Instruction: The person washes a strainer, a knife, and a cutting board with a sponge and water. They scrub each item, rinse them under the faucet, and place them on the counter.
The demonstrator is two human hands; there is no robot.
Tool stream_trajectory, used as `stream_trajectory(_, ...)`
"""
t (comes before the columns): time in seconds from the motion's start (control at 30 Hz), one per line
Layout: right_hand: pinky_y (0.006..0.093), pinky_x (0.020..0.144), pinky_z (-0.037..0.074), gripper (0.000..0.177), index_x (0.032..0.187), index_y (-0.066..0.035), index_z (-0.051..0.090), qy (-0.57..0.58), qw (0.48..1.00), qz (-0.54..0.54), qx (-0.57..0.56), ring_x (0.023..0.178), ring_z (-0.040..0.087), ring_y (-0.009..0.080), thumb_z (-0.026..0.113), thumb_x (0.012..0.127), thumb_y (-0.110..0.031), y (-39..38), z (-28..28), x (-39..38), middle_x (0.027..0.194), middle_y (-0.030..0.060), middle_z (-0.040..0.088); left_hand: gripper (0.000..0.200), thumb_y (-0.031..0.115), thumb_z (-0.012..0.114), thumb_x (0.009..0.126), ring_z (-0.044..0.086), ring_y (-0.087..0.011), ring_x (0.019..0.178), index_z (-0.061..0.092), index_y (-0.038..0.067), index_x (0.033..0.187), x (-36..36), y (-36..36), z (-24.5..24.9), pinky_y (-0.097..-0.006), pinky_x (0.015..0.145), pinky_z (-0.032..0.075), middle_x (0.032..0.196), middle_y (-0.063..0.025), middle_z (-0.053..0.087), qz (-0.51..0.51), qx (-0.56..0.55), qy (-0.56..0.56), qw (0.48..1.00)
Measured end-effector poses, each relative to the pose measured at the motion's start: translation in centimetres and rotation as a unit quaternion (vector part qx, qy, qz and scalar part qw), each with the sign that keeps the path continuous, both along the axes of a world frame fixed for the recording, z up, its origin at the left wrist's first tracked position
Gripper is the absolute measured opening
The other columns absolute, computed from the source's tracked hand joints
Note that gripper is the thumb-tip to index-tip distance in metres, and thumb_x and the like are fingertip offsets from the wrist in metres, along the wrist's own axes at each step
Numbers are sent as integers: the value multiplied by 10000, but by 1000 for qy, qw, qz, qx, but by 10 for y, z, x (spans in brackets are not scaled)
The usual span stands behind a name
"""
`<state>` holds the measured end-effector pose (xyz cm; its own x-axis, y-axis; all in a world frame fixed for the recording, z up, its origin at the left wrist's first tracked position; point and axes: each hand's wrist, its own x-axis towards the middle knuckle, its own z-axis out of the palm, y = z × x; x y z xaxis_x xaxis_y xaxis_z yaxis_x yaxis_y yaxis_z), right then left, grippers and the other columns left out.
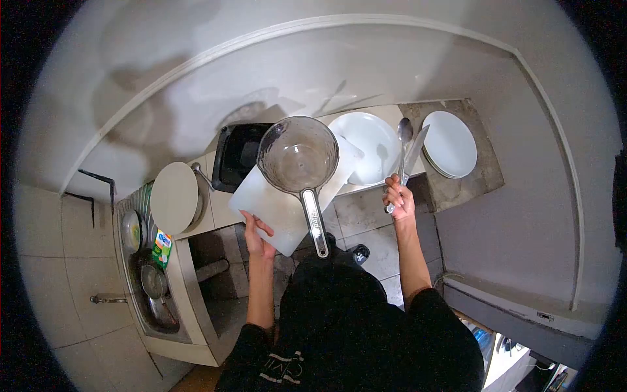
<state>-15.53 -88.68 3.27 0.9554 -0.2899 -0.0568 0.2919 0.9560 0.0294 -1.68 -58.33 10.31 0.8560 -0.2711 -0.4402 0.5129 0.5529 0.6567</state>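
Observation:
My left hand (258,236) grips the lower left edge of a white cutting board (277,225), which is held up at a slant. On top of the board rests a clear glass saucepan (298,163), its handle pointing toward my body. My right hand (400,198) is closed round the handles of a large spoon (405,130) and a knife (418,147), both pointing away from me. Behind these utensils, a large white bowl (372,147) stands on the counter. The board partly hides the bowl's left side.
White plates (450,144) are stacked on the concrete slab (486,171) at right. A black tray (238,157), a ladle (201,173) and more plates (175,198) stand at left. The sink (138,255) holds a lidded dish, a strainer and a green packet (161,249).

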Motion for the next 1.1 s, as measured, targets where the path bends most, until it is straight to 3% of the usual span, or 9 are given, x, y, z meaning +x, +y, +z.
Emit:
stream_trajectory(0.13,195,329,288,96,863,10,438,83,995,11,-62,378,308,63,488,782,-4,-11,-9,8,633,18,386,353,438,394,858,346,-78,391,446,128,697,0,8,-11,-194,408,312,460,37,341,3,-7,-7,1000)
stream_trajectory(0.23,201,349,340,71,848,-21,457,284,918,-41,-274,414,334,59,488,817,-76,-18,-18,20,645,14,431,345,435,399,857,347,-77,391,442,136,690,-1,13,-14,-194,409,312,467,44,345,24,13,-18,999)
stream_trajectory(0.33,268,480,427,205,791,26,532,488,734,-83,-465,490,465,103,532,817,-178,-25,-27,31,640,33,512,335,432,404,856,349,-74,394,443,146,687,-1,23,-21,-196,409,313,475,49,349,10,-25,-36,999)
stream_trajectory(0.37,268,480,427,205,791,26,532,488,735,-83,-464,490,465,103,532,817,-178,-29,-35,35,640,33,512,334,430,405,856,352,-73,396,440,149,680,-2,25,-15,-197,409,313,477,49,352,20,-24,-18,999)
stream_trajectory(0.43,297,451,375,243,654,28,515,524,507,-160,-665,479,480,155,558,804,-159,-40,-57,47,562,47,505,334,429,407,857,355,-73,398,437,152,672,-4,25,-10,-198,409,314,478,49,354,33,-19,0,999)
stream_trajectory(0.57,371,540,408,235,678,59,543,523,390,-129,-747,561,551,312,566,775,-154,-55,-74,62,595,188,555,313,424,442,845,337,-54,413,428,163,672,-11,22,-5,-179,400,285,490,62,341,85,38,-1,996)
stream_trajectory(0.9,425,597,422,217,696,57,557,552,347,-125,-748,669,567,381,580,736,-155,-41,-77,85,646,242,559,239,384,451,854,359,-64,442,474,152,799,-20,32,-10,-200,438,329,504,59,344,106,17,-36,994)
stream_trajectory(1.0,427,603,429,216,693,67,557,585,312,-143,-735,659,570,382,573,730,-145,-26,-72,86,656,239,567,236,379,457,852,366,-69,464,473,144,841,-19,50,-22,-205,454,334,533,55,359,85,-26,-39,995)
stream_trajectory(1.1,416,608,442,217,684,67,566,612,210,-230,-727,652,577,377,587,716,-147,-9,-73,91,660,232,575,244,385,462,848,362,-71,464,473,142,839,-19,49,-20,-198,454,329,546,56,364,80,-23,-48,995)
